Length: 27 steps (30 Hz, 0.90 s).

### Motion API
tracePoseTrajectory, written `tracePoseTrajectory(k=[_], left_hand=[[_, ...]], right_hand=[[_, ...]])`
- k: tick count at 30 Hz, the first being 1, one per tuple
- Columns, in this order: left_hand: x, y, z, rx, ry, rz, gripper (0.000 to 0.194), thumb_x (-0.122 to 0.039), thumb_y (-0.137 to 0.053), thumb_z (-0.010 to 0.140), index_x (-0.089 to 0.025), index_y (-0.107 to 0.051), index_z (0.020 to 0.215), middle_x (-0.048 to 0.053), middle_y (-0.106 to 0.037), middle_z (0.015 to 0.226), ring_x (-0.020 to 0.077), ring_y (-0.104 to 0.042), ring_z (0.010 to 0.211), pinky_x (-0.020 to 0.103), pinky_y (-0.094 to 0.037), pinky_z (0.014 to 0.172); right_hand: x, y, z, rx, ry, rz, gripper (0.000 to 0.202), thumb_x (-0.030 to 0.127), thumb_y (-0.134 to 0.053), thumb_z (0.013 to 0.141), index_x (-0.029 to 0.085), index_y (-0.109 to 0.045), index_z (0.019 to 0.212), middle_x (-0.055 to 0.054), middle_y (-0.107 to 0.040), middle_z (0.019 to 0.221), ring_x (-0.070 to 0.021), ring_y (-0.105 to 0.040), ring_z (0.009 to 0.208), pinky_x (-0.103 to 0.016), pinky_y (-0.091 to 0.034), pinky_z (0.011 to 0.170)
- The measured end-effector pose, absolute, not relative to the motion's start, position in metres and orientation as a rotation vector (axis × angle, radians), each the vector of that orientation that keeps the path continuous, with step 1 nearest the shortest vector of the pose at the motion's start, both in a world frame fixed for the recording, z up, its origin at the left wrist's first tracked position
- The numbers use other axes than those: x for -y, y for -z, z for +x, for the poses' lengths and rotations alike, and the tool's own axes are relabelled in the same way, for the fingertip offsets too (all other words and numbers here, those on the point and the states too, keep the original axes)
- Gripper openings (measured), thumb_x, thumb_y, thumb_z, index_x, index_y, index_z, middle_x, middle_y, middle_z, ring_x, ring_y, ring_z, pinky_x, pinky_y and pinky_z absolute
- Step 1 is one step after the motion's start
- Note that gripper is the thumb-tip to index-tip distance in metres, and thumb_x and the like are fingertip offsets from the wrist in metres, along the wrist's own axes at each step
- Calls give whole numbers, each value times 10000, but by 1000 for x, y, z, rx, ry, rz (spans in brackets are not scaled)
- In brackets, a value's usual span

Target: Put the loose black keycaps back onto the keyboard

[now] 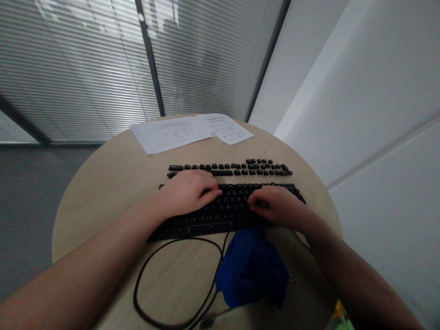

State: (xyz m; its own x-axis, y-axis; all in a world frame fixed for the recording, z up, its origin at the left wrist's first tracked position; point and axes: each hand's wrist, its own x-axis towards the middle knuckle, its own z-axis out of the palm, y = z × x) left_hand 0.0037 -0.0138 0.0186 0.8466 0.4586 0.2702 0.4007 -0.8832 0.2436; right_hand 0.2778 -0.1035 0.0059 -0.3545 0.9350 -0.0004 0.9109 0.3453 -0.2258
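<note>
- Left hand point(195, 190), fingers curled, and right hand point(271, 204), fingers bent, rest at a keyboard point(220, 215); any grip cannot be told
- Loose keycaps point(223, 173) line up beyond
- Blue cloth point(252, 270) lies nearer on the bench point(113, 174)

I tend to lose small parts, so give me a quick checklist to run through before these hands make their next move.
1. Loose keycaps set apart from the keyboard: ok, laid out in rows beyond its far edge.
2. Every keycap accounted for: cannot tell, the left hand hides part of the rows.
3. Right hand free of small parts: cannot tell, its fingertips are unclear over the keys.
4. Blue cloth away from the keyboard: not ok, it lies right at the near edge.
5. Papers off the loose keycaps: ok, they lie farther back.
6. Cable unplugged: cannot tell, no plug is clearly visible.
</note>
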Motion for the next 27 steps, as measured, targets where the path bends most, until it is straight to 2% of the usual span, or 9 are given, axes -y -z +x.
tracePoseTrajectory(k=[4, 10, 19, 27], left_hand=[[13, -18, 3, -662, -494, 2843, 316, -345, -484, 999, -193, -665, 789, 34, -660, 810, 173, -606, 746, 304, -428, 695], [14, -20, 3, -647, -511, 2835, 312, -334, -489, 996, -189, -666, 784, 29, -652, 790, 171, -608, 735, 306, -433, 692], [12, -13, 5, -627, -436, 2827, 314, -322, -497, 997, -189, -656, 761, 24, -670, 790, 161, -617, 719, 299, -434, 684], [12, -8, 7, -659, -357, 2832, 308, -333, -513, 989, -189, -658, 759, 23, -678, 781, 164, -624, 698, 299, -416, 653]], right_hand=[[105, -4, 277, 2480, -204, -1701, 109, 188, -703, 848, 246, -737, 933, 9, -680, 865, -128, -594, 792, -245, -393, 740], [104, -1, 281, 2500, -112, -1573, 92, 221, -717, 874, 260, -764, 942, 15, -715, 1004, -147, -654, 959, -264, -464, 844], [103, 0, 282, 2545, -120, -1588, 77, 259, -716, 886, 258, -792, 894, 17, -732, 938, -128, -675, 858, -246, -474, 763], [100, -2, 276, 2514, -225, -1753, 107, 272, -710, 876, 269, -800, 932, 15, -752, 945, -168, -699, 871, -265, -475, 778]])
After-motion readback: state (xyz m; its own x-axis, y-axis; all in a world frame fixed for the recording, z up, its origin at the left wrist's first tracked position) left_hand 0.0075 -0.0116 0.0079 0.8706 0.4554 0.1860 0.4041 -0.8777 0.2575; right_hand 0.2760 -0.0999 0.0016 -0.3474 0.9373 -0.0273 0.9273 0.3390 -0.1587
